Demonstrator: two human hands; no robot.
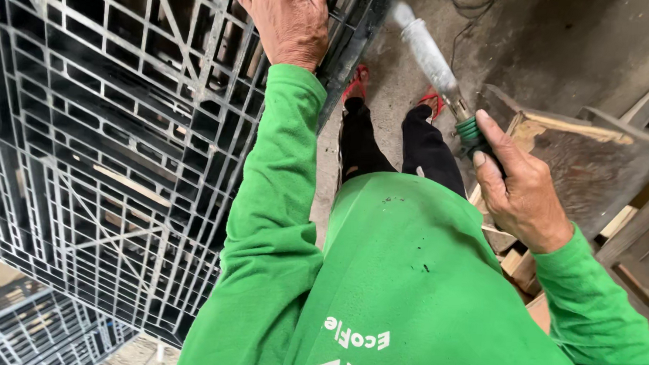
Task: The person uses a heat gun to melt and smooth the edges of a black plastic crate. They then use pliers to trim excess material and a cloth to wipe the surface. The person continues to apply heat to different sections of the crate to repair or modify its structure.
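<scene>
The left hand [287,17] is seen flat against a black plastic pallet [112,142], palm down on the grid near its right edge, fingers stretched up over the bars and partly cut off by the top of the frame; nothing is clasped, the hand is simply pressed open on the lattice. The pallet is stood on edge and fills the whole left side of the view, its ribs scuffed pale in places. A second pallet [28,322] of the same kind is glimpsed lower left, beyond the first.

Over on the right, the right hand [520,189] is wrapped firmly around the handle of a tool [438,66], thumb laid along the top. The handle (wound in green at the grip) is mostly covered by the fingers; a metal collar and a long pale barrel are seen running up and to the left from the fist, the tip blurred. The tool is held in the air, well apart from the pallet, above the concrete floor [539,38].

Green sleeves and a green shirt are worn. Black trousers and red sandals [357,82] are seen below, on the floor between pallet and tool. Wooden boards [599,167] are stacked at the right, just behind the right hand.
</scene>
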